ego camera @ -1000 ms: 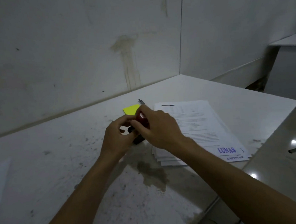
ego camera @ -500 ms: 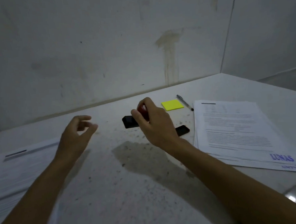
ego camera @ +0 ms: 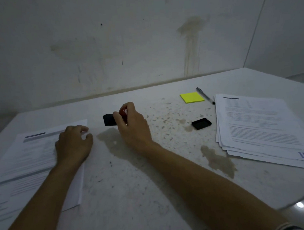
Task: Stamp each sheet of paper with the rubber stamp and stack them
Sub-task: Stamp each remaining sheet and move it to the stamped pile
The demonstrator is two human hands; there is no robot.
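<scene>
Nearest the camera, two bare forearms are seen reaching over a stained, speckled tabletop [ego camera: 127,195]. On the left, a loose pile of unstamped sheets [ego camera: 32,156] is lain on by the left hand [ego camera: 73,145], whose fingers [ego camera: 82,129] are spread and curled lightly near the top sheet's far right corner; nothing is gripped by them. Such paper is judged to be light, limp and easily slid or creased, so one sheet is best peeled off at a corner or edge and pressed flat while it is marked. Just beyond, over bare tabletop between the two piles, the rubber stamp [ego camera: 110,119] is held in the right hand [ego camera: 130,126]: its red knob is pinched between thumb and curled fingers, and the black rectangular base is seen projecting to the left, tilted and apparently clear of the surface, though contact cannot be ruled out. The stamp is judged to be small, rigid and light, best taken by the knob so that the inked face is kept off the skin. Further right, a black cap or ink-pad lid [ego camera: 201,123] is seen lying alone, and beside it the stacked, stamped sheets [ego camera: 261,126], with blue lettering visible at the near corner. At the far side, a yellow sticky-note pad [ego camera: 192,97] and a pen [ego camera: 205,98] are laid side by side.
</scene>
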